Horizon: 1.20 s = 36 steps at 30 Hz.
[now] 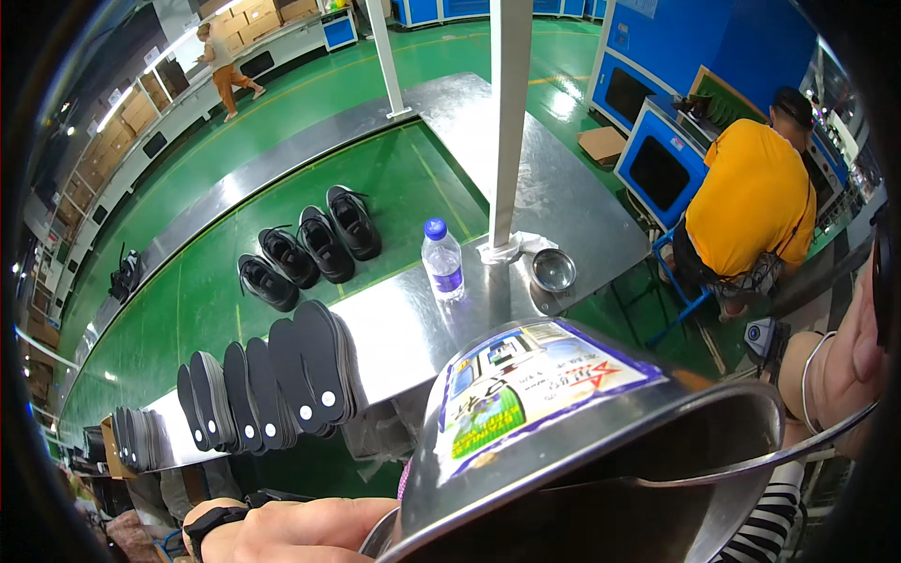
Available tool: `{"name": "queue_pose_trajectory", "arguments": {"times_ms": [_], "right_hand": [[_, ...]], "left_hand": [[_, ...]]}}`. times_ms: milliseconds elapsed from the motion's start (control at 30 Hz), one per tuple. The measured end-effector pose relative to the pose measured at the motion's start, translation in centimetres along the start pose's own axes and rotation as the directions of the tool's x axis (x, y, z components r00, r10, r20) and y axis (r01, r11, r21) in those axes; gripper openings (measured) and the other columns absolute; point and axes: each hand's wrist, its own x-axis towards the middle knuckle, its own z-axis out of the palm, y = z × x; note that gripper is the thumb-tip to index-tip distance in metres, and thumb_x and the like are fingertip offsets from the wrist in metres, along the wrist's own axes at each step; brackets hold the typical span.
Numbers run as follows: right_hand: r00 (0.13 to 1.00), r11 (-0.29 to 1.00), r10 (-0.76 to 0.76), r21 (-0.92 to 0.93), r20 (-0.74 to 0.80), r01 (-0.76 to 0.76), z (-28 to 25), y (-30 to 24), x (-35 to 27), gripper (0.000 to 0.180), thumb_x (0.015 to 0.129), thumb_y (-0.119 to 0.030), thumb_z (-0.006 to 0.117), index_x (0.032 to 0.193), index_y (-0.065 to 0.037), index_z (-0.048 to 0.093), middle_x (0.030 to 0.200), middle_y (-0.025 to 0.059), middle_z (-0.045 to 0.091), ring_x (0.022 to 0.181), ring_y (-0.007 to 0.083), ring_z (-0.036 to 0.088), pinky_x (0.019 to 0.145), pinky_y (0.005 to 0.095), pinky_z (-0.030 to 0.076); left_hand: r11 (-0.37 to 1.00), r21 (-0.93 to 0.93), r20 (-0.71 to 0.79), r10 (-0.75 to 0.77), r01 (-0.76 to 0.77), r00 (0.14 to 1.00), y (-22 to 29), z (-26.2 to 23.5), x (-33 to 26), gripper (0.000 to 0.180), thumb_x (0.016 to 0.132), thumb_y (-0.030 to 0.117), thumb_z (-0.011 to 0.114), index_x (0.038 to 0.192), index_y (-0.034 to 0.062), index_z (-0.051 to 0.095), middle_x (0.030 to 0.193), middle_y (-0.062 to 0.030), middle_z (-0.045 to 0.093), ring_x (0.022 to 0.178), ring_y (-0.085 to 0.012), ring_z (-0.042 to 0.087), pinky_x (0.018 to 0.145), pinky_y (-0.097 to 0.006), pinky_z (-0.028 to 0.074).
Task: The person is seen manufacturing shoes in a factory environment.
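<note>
Between hands [305, 527] [854, 342], tilted metal pot [563, 441], dark inside.

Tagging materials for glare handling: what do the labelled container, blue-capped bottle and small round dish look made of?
Labelled container: bare metal, likely stainless steel; smooth, grey, with bright reflections along its rim.
Blue-capped bottle: looks like clear plastic, glossy; see-through walls.
Small round dish: probably polished metal, judging by its shiny rim, though glass can't be ruled out.
</note>
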Motion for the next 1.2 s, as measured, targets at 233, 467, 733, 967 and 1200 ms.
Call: {"name": "queue_pose_trajectory", "arguments": {"times_ms": [233, 467, 733, 967, 1200], "right_hand": [[0.999, 0.997, -0.003, -0.076, 0.039, 0.006, 0.3, 0.6, -0.2, 0.023, 0.079, -0.021, 0.057, 0.080, 0.001, 0.052, 0.066, 0.0073, 0.053, 0.058, 0.0126, 0.052, 0.056, 0.0199, 0.042], [0.997, 0.987, -0.002, -0.159, 0.071, 0.013, 0.6, 1.1, -0.4, 0.022, 0.079, -0.021, 0.058, 0.079, 0.000, 0.052, 0.065, 0.0073, 0.052, 0.058, 0.0124, 0.051, 0.056, 0.0197, 0.041], [0.994, 0.967, -0.027, -0.251, 0.104, 0.053, 1.1, 1.6, -0.4, 0.021, 0.079, -0.020, 0.058, 0.077, 0.000, 0.052, 0.064, 0.0071, 0.052, 0.058, 0.0123, 0.050, 0.056, 0.0195, 0.040], [0.991, 0.942, -0.031, -0.327, 0.129, 0.072, 1.1, 1.5, -0.8, 0.020, 0.078, -0.019, 0.058, 0.076, 0.000, 0.052, 0.063, 0.0071, 0.051, 0.058, 0.0121, 0.049, 0.055, 0.0193, 0.039], [0.984, 0.915, -0.007, -0.395, 0.181, 0.079, 1.1, 1.6, -2.1, 0.020, 0.078, -0.019, 0.059, 0.075, -0.001, 0.052, 0.062, 0.0070, 0.051, 0.058, 0.0119, 0.049, 0.055, 0.0191, 0.038]], "left_hand": [[0.991, 0.081, 0.012, 0.106, -0.106, 0.994, -0.9, -0.2, 0.0, 0.022, 0.080, 0.014, 0.053, 0.088, -0.0070, 0.055, 0.099, -0.0255, 0.049, 0.087, -0.0332, 0.052, 0.076, -0.033, 0.040], [0.988, 0.055, 0.066, 0.141, -0.145, 0.988, -1.4, -1.0, 0.3, 0.024, 0.081, 0.015, 0.053, 0.089, -0.0075, 0.055, 0.100, -0.0267, 0.048, 0.088, -0.0345, 0.052, 0.076, -0.034, 0.040], [0.992, 0.020, -0.014, 0.128, -0.128, 0.992, -1.1, -0.4, 0.6, 0.023, 0.081, 0.016, 0.053, 0.084, -0.0073, 0.054, 0.099, -0.0283, 0.048, 0.085, -0.0349, 0.053, 0.074, -0.034, 0.041], [0.992, -0.023, -0.041, 0.122, -0.123, 0.992, -1.3, -0.4, 1.2, 0.024, 0.080, 0.016, 0.054, 0.085, -0.0078, 0.054, 0.099, -0.0293, 0.048, 0.084, -0.0354, 0.053, 0.073, -0.034, 0.042], [0.993, 0.122, -0.063, 0.003, 0.005, 0.998, -1.6, -0.1, 0.1, 0.021, 0.080, 0.013, 0.053, 0.087, -0.0062, 0.055, 0.088, -0.0210, 0.055, 0.081, -0.0317, 0.053, 0.072, -0.034, 0.040]]}}
